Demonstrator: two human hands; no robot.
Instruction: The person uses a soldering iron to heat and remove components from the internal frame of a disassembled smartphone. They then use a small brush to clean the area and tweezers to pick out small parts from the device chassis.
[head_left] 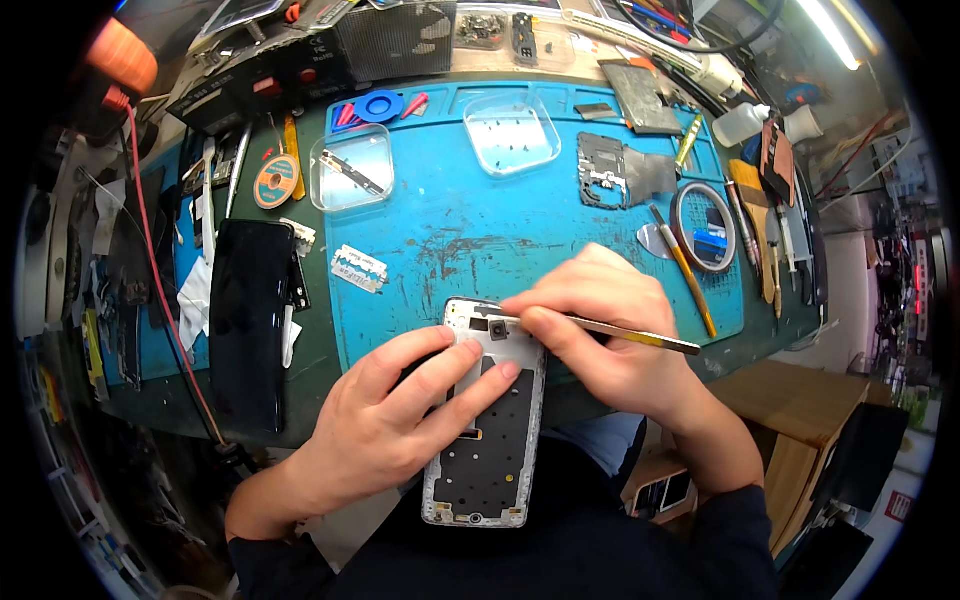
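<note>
An opened phone frame [487, 420], silver-edged with a dark inner plate, juts over the near edge of the bench. My left hand [405, 400] grips it, fingers spread across its upper part and the thumb out of sight. Near the top of the frame sits a small square camera module [498, 329]. Slim metal tweezers [640, 335] are pinched in my right hand [610, 320], with their working end at the frame's top edge beside the module. Fingers partly cover the tips, so whether they touch anything is hard to tell.
On the blue repair mat [420, 250] lie a razor blade [359, 269], a clear tray with screws [511, 133], another tray [352, 168], a circuit board [603, 170] and a tape roll [703, 228]. A black phone screen [249, 325] rests to the left, brushes [752, 205] to the right.
</note>
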